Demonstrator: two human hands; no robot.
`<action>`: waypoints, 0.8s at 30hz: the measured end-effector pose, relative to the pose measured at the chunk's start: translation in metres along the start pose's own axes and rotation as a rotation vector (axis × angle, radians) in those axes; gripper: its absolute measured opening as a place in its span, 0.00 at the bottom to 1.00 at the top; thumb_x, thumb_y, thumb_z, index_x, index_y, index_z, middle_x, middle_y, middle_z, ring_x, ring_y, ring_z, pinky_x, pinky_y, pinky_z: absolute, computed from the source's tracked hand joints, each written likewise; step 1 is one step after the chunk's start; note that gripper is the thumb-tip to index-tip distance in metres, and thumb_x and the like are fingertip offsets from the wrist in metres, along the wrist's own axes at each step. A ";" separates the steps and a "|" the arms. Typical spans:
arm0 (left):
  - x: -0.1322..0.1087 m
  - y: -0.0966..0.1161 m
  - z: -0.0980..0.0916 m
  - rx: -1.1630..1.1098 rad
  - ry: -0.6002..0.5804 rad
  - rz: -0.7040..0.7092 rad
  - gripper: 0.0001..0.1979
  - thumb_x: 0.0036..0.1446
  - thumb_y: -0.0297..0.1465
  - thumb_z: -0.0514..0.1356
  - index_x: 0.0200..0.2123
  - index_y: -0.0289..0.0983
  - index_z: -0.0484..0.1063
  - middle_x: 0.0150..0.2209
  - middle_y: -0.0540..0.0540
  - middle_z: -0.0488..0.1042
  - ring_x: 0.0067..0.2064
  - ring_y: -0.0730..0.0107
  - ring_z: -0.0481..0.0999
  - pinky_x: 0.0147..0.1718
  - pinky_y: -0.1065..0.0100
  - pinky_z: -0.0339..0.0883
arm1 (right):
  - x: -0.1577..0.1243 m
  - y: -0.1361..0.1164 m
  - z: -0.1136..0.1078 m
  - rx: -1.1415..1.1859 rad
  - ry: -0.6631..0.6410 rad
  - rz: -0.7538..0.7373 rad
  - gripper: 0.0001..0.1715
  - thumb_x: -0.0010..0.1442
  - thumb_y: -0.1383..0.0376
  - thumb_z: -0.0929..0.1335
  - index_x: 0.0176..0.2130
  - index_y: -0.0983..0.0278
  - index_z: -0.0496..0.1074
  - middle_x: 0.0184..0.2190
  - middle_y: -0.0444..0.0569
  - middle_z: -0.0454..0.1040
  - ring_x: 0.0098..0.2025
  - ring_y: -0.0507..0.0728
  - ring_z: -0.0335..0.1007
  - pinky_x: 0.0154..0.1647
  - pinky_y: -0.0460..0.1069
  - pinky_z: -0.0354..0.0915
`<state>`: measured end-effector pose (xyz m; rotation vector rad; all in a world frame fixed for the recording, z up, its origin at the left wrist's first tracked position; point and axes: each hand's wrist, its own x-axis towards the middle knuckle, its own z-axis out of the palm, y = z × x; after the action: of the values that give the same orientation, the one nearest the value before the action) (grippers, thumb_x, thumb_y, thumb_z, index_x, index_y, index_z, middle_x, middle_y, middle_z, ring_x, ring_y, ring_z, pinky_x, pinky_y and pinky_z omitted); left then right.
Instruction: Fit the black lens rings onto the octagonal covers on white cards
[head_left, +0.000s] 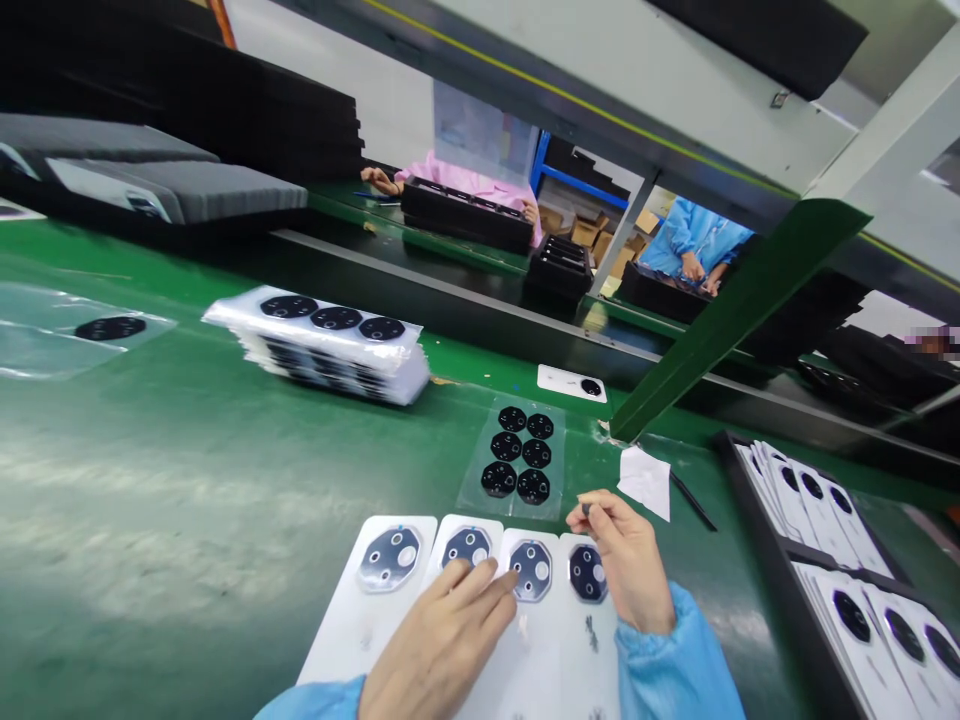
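Several white phone-back-shaped panels (345,610) lie side by side in front of me, each with a dark octagonal camera-shaped patch near its top. My left hand (442,640) rests over the middle panels, palm down with fingers stretched out, its fingertips at the patch (531,572) of the third panel. My right hand (630,565) is at the top of the rightmost panel, thumb and finger pinching a small dark piece (586,509) too small to name. Partly behind that hand shows the rightmost patch (585,574). Beyond the panels lies a clear sheet (485,440) bearing several black round stickers.
A stack of sticker sheets (337,350) stands back left. White paper (645,482) and a black stick (694,502) lie right, near a green post (735,320). A black tray (795,590) holds more panels. Two co-workers sit beyond the table.
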<state>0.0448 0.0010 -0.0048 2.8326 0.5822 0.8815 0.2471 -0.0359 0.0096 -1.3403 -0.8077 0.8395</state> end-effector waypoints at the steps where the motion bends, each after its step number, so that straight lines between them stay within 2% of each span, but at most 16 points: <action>1: 0.000 0.000 -0.002 -0.016 0.019 0.016 0.14 0.62 0.18 0.47 0.28 0.36 0.66 0.40 0.48 0.76 0.37 0.67 0.67 0.37 0.64 0.55 | 0.000 0.000 -0.001 0.026 -0.008 0.004 0.14 0.52 0.54 0.71 0.33 0.61 0.76 0.29 0.46 0.74 0.33 0.55 0.71 0.37 0.51 0.68; 4: -0.001 -0.004 -0.011 -0.052 0.077 0.046 0.17 0.63 0.18 0.44 0.29 0.37 0.67 0.43 0.50 0.76 0.39 0.67 0.68 0.39 0.64 0.55 | 0.000 -0.003 -0.005 0.107 -0.018 0.027 0.15 0.52 0.54 0.72 0.38 0.60 0.77 0.33 0.47 0.75 0.36 0.55 0.72 0.39 0.51 0.68; 7: -0.005 -0.014 -0.027 -0.080 0.110 -0.022 0.18 0.64 0.20 0.43 0.30 0.38 0.68 0.42 0.52 0.77 0.40 0.67 0.69 0.42 0.63 0.54 | 0.001 -0.010 -0.010 0.147 -0.020 0.047 0.16 0.51 0.57 0.73 0.40 0.60 0.76 0.33 0.46 0.75 0.35 0.53 0.71 0.37 0.48 0.67; 12: -0.013 -0.031 -0.047 -0.056 0.105 -0.117 0.16 0.66 0.25 0.44 0.33 0.38 0.70 0.37 0.51 0.77 0.37 0.70 0.68 0.40 0.66 0.56 | 0.000 -0.016 -0.007 0.013 -0.029 0.024 0.11 0.52 0.58 0.72 0.29 0.63 0.69 0.23 0.41 0.72 0.21 0.48 0.65 0.25 0.45 0.64; 16: -0.017 -0.030 -0.042 -0.069 0.103 -0.131 0.16 0.66 0.26 0.44 0.33 0.38 0.70 0.35 0.52 0.77 0.37 0.70 0.69 0.39 0.66 0.57 | -0.007 -0.013 -0.002 -0.173 0.004 0.034 0.19 0.56 0.52 0.68 0.25 0.64 0.67 0.17 0.42 0.68 0.18 0.50 0.62 0.20 0.45 0.60; 20: -0.017 -0.024 -0.031 -0.029 0.082 -0.101 0.13 0.62 0.20 0.48 0.29 0.38 0.67 0.39 0.53 0.78 0.39 0.68 0.70 0.40 0.65 0.58 | -0.015 -0.009 0.001 -0.338 0.082 -0.018 0.26 0.60 0.48 0.62 0.22 0.63 0.66 0.14 0.39 0.59 0.16 0.49 0.55 0.17 0.45 0.54; 22: -0.017 -0.024 -0.027 0.006 0.069 -0.083 0.12 0.59 0.18 0.50 0.29 0.38 0.67 0.40 0.53 0.78 0.40 0.67 0.70 0.40 0.64 0.58 | -0.016 -0.007 0.002 -0.423 0.109 -0.061 0.28 0.62 0.48 0.59 0.21 0.63 0.67 0.15 0.40 0.58 0.18 0.50 0.54 0.19 0.46 0.54; 24: -0.017 -0.024 -0.025 0.015 0.064 -0.079 0.13 0.58 0.17 0.50 0.30 0.38 0.67 0.40 0.53 0.78 0.40 0.67 0.71 0.41 0.63 0.58 | -0.014 -0.005 0.002 -0.471 0.094 -0.109 0.25 0.62 0.50 0.60 0.25 0.63 0.72 0.18 0.42 0.61 0.21 0.51 0.57 0.24 0.47 0.57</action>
<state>0.0102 0.0167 0.0013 2.7817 0.7065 0.9600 0.2387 -0.0471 0.0148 -1.7154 -1.0344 0.5109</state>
